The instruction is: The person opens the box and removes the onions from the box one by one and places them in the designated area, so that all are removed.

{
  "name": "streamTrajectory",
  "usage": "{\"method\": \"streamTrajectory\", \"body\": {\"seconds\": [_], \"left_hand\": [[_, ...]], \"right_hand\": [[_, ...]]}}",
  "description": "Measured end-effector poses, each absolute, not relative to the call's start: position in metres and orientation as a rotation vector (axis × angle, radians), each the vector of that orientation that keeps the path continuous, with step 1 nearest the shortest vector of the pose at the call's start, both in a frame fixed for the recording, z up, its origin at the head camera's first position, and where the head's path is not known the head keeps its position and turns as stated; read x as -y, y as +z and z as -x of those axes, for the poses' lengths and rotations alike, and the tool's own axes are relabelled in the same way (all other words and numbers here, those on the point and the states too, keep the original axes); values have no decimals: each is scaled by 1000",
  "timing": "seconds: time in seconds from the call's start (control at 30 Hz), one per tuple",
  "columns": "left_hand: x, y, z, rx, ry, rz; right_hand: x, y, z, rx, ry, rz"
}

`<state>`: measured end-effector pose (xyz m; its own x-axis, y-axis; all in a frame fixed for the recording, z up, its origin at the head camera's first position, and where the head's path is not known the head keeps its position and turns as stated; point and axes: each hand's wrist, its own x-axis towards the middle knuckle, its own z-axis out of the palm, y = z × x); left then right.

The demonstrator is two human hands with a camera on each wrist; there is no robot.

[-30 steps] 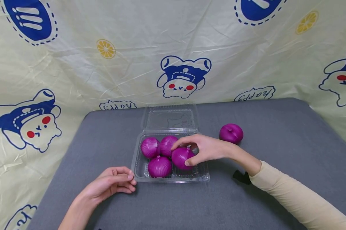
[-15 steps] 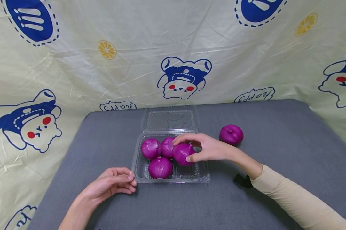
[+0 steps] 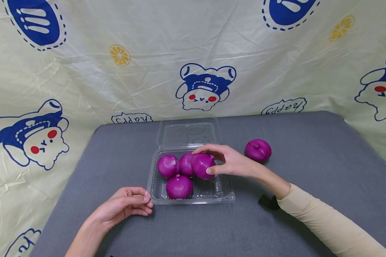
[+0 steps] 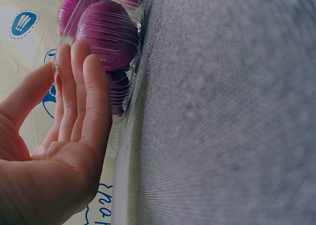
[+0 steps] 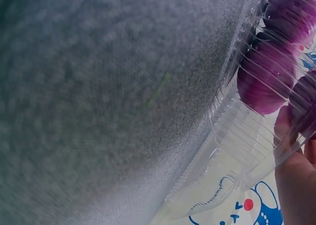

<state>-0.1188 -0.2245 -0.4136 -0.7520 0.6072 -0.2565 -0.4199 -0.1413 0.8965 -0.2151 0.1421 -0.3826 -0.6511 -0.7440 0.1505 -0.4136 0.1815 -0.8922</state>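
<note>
My right hand (image 3: 223, 160) grips a purple onion (image 3: 202, 166) between thumb and fingers, raised within the right half of a clear plastic clamshell container (image 3: 226, 198). Three more purple onions sit in the container: one at back left (image 3: 168, 166), one behind the held onion (image 3: 186, 164), partly hidden by it, and one at the front (image 3: 179, 187). At the container's front left corner, my left hand (image 3: 128, 205) pinches the rim; the left wrist view shows the thumb (image 4: 34, 89) at the edge and the fingers along the outer wall.
Another purple onion (image 3: 258, 150) lies on the grey tabletop (image 3: 193, 232), right of the container. The transparent lid (image 3: 189, 130) is folded back toward the printed curtain (image 3: 141, 85). A small black object (image 3: 269, 202) shows beside the right wrist.
My right hand has raised the gripped onion off the container's floor and shifted it slightly back and left. The left hand stays at the corner.
</note>
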Motion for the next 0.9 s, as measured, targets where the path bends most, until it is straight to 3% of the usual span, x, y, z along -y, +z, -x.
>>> {"method": "streamTrajectory", "body": {"seconds": [0.9], "left_hand": [[224,-415,119,-1384,1975,-233]], "right_hand": [[-174,-369,180,-2369,-1448,1013]]}}
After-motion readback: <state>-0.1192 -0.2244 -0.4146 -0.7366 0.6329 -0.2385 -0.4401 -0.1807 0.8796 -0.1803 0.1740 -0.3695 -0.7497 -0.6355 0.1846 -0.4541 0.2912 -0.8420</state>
